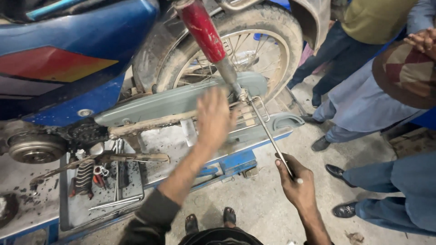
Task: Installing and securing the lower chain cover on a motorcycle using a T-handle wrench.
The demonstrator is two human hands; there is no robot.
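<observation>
The left hand (213, 119) lies flat and spread, grasping nothing, pressed against the swingarm (154, 122) of the blue motorcycle (68, 54), just under the grey chain cover (181, 97) and a little left of the rear axle (243, 95). Further left, below the engine, a tray (72, 213) on the grey work stand (27, 181) holds springs and small tools. To the right, the right hand (295, 181) is clenched round the lower end of a long metal wrench (270, 134), whose shaft slants up and left to the axle at the foot of the red shock absorber (204, 29). The step in hand looks like working the axle fastener at the muddy rear wheel (272, 27): one hand steadies the bike, the other turns. The next move seems to call for firm bracing and a steady pull on the shaft. Bystanders' legs (363, 104) stand near on the right.
</observation>
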